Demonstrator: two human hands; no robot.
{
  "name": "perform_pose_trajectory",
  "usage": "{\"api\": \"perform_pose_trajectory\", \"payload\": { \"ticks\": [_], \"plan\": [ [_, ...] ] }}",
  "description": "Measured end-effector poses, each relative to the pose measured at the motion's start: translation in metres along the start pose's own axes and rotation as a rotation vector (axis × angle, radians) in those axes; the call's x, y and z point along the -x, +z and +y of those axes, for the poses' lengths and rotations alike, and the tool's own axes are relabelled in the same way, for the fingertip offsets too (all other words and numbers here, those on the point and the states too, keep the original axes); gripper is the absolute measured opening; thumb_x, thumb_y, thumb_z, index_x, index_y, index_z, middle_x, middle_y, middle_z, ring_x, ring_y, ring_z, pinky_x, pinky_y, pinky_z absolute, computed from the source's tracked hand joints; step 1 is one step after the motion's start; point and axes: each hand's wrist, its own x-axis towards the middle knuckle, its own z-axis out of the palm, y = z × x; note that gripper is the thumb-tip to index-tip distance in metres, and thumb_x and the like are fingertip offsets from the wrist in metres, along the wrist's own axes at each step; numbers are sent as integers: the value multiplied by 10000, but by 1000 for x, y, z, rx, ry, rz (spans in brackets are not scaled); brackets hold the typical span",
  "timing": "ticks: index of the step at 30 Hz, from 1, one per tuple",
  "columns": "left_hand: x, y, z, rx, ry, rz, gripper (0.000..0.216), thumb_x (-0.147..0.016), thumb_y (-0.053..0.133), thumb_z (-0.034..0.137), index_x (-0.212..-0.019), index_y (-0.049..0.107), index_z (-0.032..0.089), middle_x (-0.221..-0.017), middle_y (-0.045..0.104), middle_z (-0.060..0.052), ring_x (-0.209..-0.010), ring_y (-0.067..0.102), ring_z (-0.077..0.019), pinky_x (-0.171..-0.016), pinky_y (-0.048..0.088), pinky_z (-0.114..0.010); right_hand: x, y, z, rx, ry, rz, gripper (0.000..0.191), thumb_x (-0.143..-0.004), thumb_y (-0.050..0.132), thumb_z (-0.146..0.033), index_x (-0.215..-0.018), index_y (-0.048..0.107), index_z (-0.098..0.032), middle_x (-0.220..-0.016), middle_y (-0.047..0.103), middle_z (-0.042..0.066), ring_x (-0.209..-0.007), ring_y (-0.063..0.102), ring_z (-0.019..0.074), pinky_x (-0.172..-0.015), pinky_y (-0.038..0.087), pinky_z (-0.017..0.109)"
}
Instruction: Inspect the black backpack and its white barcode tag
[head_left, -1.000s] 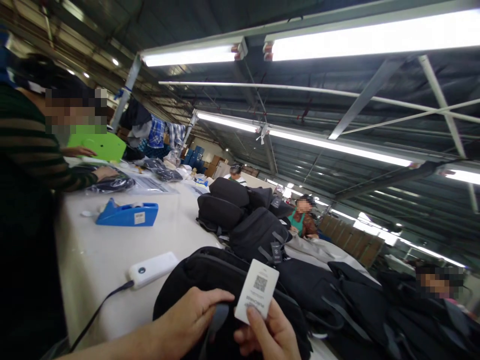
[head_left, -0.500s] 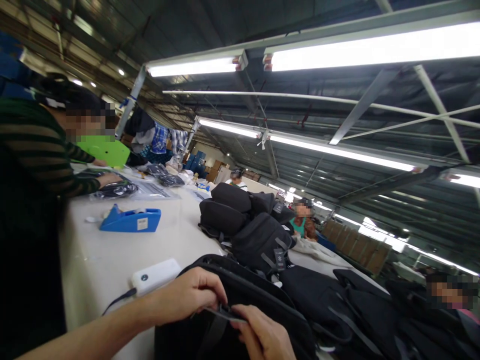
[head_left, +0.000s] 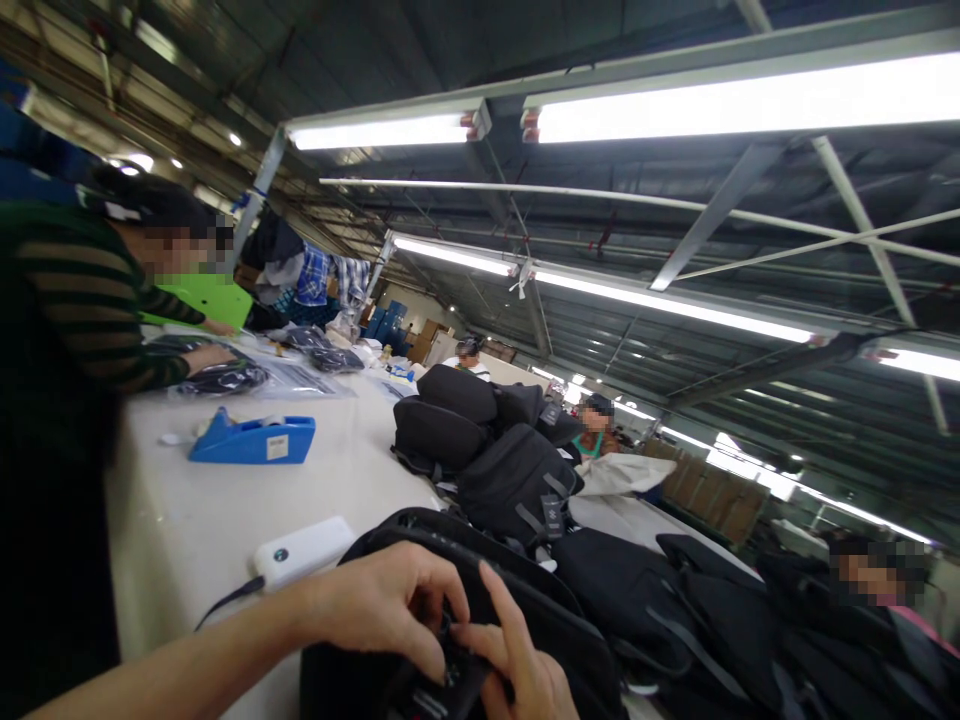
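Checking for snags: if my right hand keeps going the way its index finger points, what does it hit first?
Most likely the rim of the black backpack that the right hand already rests on; depth is unclear.

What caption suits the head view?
Both hands, left hand and right hand, work at a black backpack on the white table.

Factory packing floor: fluorescent tube lights (head_left: 735, 100) hang above a long white worktable (head_left: 225, 500) bearing stacked black backpacks (head_left: 480, 450); workers stand alongside it.
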Motion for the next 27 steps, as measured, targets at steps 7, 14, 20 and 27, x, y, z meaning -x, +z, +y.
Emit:
{"api": "perform_pose_trajectory", "payload": {
  "ticks": [7,14,20,27],
  "plan": [
    [-7,15,-4,-31,9,107,318,-580,798,247,-843,629,188,-670,562,80,-602,477,-93,-515,312,-184,0,0,1,-47,7,-58,875,-842,433,-107,-1576,18,-341,-1070,766,-65,-788,746,116,-730,577,165],
    [-8,40,-13,-190,59,354,189,-646,702,117,-698,532,182,-659,528,77,-631,460,-97,-558,295,-211,7,19,-8,-148,295,128,965,-781,527,-218,-1580,-5,-124,-1037,781,44,-889,750,225,-792,586,277],
    [-9,44,-33,-510,405,308,170,-866,541,90,-881,662,209,-843,633,4,-765,588,-131,-655,370,-224,3,17,-16,-259,359,36,1060,-726,509,-249,-1545,-133,-46,-870,783,25,-725,728,225,-716,566,291],
    [-10,45,-43,-1074,811,388,403,-1030,237,211,-902,616,160,-705,614,-36,-575,510,-169,-522,313,-329,1,15,-18,-452,385,89,1131,-741,628,-249,-1547,-151,-100,-771,763,6,-571,648,196,-637,553,289]
  ]
}}
